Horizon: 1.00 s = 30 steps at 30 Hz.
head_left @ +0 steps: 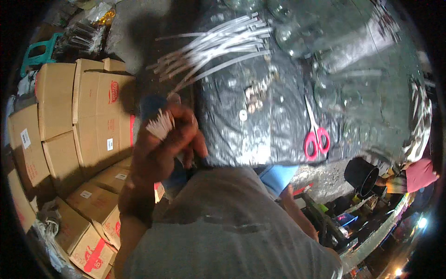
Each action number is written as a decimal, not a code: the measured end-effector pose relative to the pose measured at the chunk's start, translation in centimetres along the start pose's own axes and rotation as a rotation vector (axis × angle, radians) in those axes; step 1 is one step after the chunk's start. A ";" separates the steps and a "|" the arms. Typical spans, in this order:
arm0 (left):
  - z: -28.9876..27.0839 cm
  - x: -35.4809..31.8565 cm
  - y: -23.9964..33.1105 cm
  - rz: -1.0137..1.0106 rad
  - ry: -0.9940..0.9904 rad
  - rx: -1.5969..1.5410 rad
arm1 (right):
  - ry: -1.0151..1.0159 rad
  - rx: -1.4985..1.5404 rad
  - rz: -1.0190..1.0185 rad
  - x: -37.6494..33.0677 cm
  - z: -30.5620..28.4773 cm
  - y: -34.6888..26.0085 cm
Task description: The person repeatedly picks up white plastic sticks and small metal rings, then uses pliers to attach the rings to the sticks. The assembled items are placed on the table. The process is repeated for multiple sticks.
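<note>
- Bundle of white cable ties (pixel 160 124) sits in the left hand (pixel 162 149), raised at about 9 o'clock from frame centre; the cut ends face the camera, likely so they stay flush and countable.
- Left grip: fingers curled tight round the bundle, thumb side up, pinching it into one bunch.
- More loose cable ties (pixel 218 46) fan out at 12 o'clock, heads resting on the table edge and tails hanging over the floor gap, seemingly laid there to be within easy reach.
- Table (pixel 278 93) is wrapped in shiny black plastic sheet, probably to protect it; small metal bits (pixel 255 93) lie near its middle.
- Red-handled scissors (pixel 316 137) lie flat at 3 o'clock, blades pointing away, well apart from the hand.
- Right hand: only a forearm (pixel 297 209) shows at 5 o'clock, dropped beside the body; its grip is hidden, cannot tell.
- Stacked cardboard boxes (pixel 83 116) fill 8 to 10 o'clock on the floor.
- Black bucket (pixel 361 176) at 4 o'clock, below the table.
</note>
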State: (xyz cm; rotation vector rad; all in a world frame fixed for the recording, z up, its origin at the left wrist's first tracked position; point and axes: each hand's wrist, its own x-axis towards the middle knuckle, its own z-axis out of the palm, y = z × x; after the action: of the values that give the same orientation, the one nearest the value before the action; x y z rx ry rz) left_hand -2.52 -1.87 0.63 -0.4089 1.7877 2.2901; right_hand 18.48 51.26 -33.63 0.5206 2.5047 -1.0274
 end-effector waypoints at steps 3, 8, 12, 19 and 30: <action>1.3 -1.9 0.1 0.092 0.023 0.101 | 0.103 -0.032 -0.234 0.5 -6.6 0.3; 3.3 -3.7 -2.0 0.152 -0.015 -0.024 | 0.051 -0.082 -0.496 -3.2 -14.1 -29.6; 4.2 -4.2 -2.8 0.218 0.014 -0.055 | 0.180 -0.095 -1.018 -4.6 -13.7 -42.6; 3.9 -3.9 -3.2 0.186 0.023 -0.077 | 0.105 -0.289 -1.333 1.3 -10.0 -53.6; 3.7 -4.2 -2.8 0.174 0.009 -0.044 | 0.126 -0.365 -1.374 3.1 -8.3 -53.5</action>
State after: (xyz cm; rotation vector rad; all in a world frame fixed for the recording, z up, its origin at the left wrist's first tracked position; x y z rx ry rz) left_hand 2.02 2.40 0.36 -0.2805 1.8469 2.4507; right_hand -11.02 22.34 1.51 -1.4600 2.9124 -0.8001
